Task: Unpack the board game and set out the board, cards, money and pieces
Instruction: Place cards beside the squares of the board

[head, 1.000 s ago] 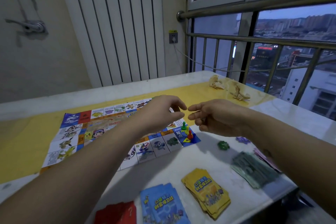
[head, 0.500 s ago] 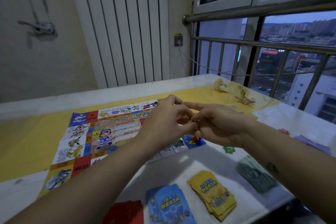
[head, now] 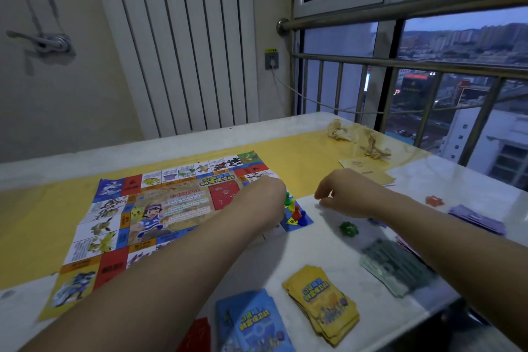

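- Step in hand, my read: seating the pawns [head: 296, 212] on the blue corner square of the board [head: 171, 203]. Four stand there upright in a tight row: green, yellow, red, blue.
- Left hand [head: 265, 194] is over that corner, touching or just beside the green pawn. Its fingers are hidden behind the back of the hand, so can't tell if they grip anything.
- Right hand [head: 351, 194] hovers off the board's right edge above the table [head: 314, 250]. Fingers curled in, thumb near index. Can't tell if it pinches anything.
- Doing it well: come straight down, fingertips on one pawn only. A sideways brush likely topples the row.
- Lift the left forearm clear on exit. The board looks like thin paper and would probably drag.
- Already out: yellow cards [head: 323, 303] and blue cards [head: 251, 323] at the near edge, green money [head: 394, 266] to the right, purple notes [head: 477, 218] further right, green token [head: 348, 228] between pawns and money.
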A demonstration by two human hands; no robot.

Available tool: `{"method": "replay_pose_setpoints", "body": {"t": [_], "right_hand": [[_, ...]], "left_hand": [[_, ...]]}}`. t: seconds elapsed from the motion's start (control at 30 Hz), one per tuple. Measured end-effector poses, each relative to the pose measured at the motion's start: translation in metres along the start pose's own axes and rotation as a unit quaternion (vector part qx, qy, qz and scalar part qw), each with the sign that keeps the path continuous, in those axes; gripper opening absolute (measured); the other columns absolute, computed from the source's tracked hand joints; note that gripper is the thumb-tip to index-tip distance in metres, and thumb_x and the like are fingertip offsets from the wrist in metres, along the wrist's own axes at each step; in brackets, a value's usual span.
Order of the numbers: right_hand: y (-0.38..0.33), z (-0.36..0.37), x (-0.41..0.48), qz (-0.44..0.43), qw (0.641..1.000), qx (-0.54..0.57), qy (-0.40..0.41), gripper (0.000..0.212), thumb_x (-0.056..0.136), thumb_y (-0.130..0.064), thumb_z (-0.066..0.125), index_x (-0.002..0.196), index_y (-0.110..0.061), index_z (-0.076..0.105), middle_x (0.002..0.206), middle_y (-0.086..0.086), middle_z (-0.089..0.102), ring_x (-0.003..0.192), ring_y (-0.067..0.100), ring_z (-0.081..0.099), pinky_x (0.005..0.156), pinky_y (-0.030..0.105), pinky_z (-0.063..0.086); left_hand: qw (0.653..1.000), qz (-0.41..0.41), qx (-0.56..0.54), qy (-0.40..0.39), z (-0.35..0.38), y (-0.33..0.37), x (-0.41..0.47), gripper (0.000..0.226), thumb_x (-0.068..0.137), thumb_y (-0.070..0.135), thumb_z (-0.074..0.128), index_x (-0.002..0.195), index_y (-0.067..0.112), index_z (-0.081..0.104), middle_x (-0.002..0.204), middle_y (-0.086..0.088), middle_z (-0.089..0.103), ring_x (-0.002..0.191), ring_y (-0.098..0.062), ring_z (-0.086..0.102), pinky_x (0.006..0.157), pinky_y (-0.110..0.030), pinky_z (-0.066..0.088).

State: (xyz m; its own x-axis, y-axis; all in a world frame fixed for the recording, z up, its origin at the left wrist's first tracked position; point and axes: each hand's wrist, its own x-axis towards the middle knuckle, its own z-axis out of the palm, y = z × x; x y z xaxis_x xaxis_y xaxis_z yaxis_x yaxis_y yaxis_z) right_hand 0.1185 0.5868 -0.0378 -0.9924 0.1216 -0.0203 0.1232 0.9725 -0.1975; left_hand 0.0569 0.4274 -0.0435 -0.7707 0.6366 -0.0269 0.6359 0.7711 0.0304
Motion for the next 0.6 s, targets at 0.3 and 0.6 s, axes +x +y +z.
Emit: {"method": "replay_pose_setpoints", "body": {"t": [0.3,0.6], "right_hand": [[0.007,0.015,0.012,0.009,1.0,-0.029,0.004,0.023,0.091,-0.026,0.055,0.11,-0.021,0.068,0.112,0.0,0.065,0.096,0.02,0.062,0.083,0.034,0.053],[-0.018,-0.007,-0.008,-0.06,0.996,0.041,0.048,0.024,0.092,-0.024,0.059,0.113,-0.018,0.068,0.109,-0.003,0.069,0.088,0.009,0.059,0.076,0.02,0.045]], "left_hand": [[0.999,-0.018,-0.001,-0.036,0.004,0.007,0.012,0.034,0.085,0.009,0.056,0.056,0.013,0.039,0.058,-0.003,0.037,0.048,-0.013,0.037,0.045,-0.023,0.031],[0.996,-0.027,-0.087,0.004,-0.023,-0.017,-0.027,0.03,0.086,0.033,0.066,0.111,0.015,0.067,0.107,-0.004,0.065,0.092,-0.017,0.061,0.08,-0.027,0.048]]}}
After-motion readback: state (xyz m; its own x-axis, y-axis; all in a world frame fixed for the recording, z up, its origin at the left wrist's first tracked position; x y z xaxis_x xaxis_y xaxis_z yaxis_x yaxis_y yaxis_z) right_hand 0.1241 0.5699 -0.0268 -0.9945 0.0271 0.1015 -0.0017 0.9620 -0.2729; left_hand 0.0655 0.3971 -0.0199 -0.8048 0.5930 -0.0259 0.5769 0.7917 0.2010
